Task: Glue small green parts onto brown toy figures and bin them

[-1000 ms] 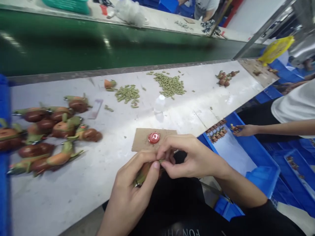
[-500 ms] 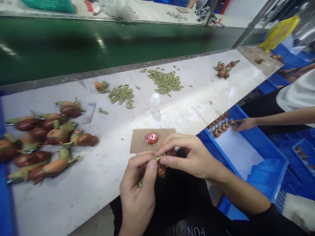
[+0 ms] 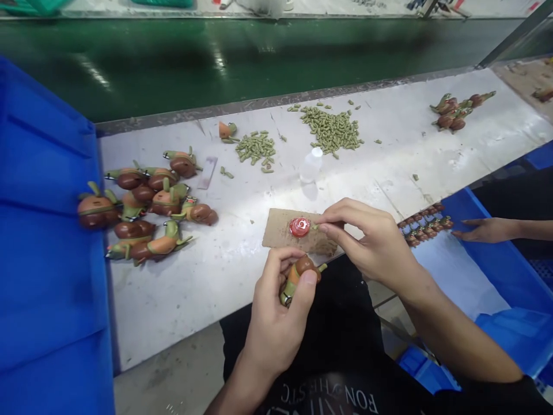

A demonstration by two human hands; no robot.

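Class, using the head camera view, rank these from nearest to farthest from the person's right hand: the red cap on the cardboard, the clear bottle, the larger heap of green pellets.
From the right hand:
1. Red cap, at its fingertips, on the cardboard.
2. Clear bottle, mid-table, beyond the cap.
3. Larger heap of green pellets, near the table's far edge.

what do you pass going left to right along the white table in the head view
big blue plastic bin → heap of brown and green toy figures → small red cap on cardboard → right hand → row of small brown figures

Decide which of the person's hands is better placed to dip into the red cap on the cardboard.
Right. The right hand has its fingertips beside the red cap on the cardboard; the left hand is gripping a toy figure nearer the body.
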